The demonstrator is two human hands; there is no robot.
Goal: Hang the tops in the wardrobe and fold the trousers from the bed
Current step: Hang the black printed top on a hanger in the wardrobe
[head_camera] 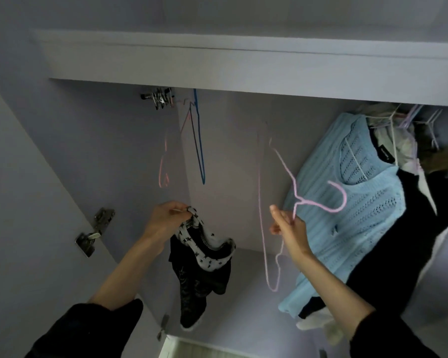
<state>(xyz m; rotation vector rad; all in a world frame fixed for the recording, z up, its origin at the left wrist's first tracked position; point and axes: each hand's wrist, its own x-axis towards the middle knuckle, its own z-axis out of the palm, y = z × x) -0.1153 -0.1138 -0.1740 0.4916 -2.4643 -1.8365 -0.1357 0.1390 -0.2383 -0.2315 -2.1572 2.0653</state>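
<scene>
Black top [199, 270] with star-print collar, pinched at the neck by left hand [166, 220] inside the wardrobe [243, 161]; pink hanger [318, 202] gripped in right hand [290, 228], fingers curled round its wire; likely to slip off while being threaded one-handed; hook may snag blue knit [347, 202]

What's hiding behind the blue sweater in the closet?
Behind the blue sweater hangs something black, with white fabric peeking out below. More clothes hang further right, but the sweater covers most of them.
</scene>
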